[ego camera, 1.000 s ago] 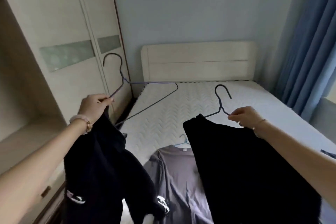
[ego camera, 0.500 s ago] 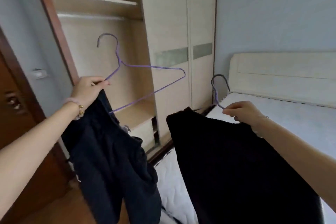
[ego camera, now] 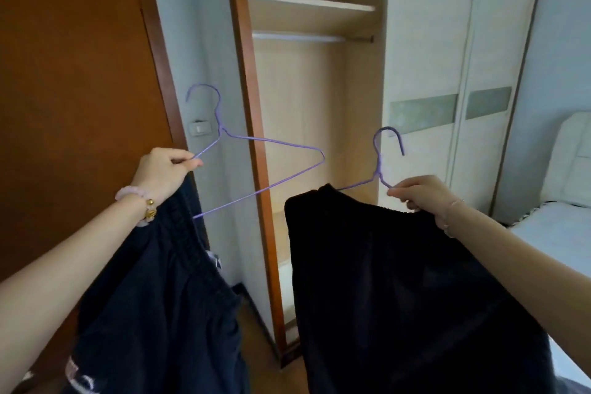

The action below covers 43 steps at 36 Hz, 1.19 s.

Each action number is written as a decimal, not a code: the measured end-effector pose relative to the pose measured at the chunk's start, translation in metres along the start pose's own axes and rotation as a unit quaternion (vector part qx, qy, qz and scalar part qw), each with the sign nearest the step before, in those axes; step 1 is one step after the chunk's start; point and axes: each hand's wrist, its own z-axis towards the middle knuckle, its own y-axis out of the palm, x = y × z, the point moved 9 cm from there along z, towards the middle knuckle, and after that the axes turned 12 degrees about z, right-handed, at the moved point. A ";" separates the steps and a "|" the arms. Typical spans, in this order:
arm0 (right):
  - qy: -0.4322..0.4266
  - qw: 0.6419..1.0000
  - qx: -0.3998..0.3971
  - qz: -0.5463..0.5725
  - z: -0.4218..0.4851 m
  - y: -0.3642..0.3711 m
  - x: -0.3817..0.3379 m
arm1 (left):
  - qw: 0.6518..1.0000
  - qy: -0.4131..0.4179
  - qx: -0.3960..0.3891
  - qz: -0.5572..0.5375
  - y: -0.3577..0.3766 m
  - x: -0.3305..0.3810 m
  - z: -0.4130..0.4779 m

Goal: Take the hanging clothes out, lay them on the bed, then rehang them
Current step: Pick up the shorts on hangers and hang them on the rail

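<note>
Now facing the open wardrobe (ego camera: 300, 121), with a dark garment held up on either side. Grips, in the left hand (ego camera: 161, 171), one arm of a purple wire hanger (ego camera: 271, 141) along with the gathered waistband of a navy garment (ego camera: 166, 291), which bunches below the fist and hangs down past the forearm; cannot tell whether threaded onto the lower bar. Carries that hanger tilted, hook up and to the left, far corner pointing across the wardrobe opening. Pinches, in the right hand (ego camera: 419, 192), the shoulder of a second purple hanger (ego camera: 379, 166) just below its twisted neck, hook upright, with a black garment (ego camera: 399, 281) draped from it and falling wide across the lower right. Keeps both hands clamped on their hangers, well apart and roughly level. Shows a hanging rail (ego camera: 299, 38) under a shelf (ego camera: 307, 5) inside the wardrobe, above both hooks and touched by neither. Takes in a brown wooden door (ego camera: 70, 89) at left, a wall switch (ego camera: 200, 128) beside it, pale sliding doors (ego camera: 447, 73) and a corner of the bed (ego camera: 550, 233) at right.
</note>
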 end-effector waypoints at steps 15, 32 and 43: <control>0.052 0.991 0.086 0.084 0.178 0.095 -0.013 | 0.984 -0.018 -0.106 -0.141 0.093 -0.056 0.150; 0.108 0.991 0.069 0.048 0.408 0.103 -0.017 | 0.937 -0.035 -0.203 -0.282 0.316 0.030 0.335; 0.095 0.989 0.104 0.054 0.514 0.071 -0.006 | 0.907 -0.098 -0.197 -0.359 0.421 0.086 0.442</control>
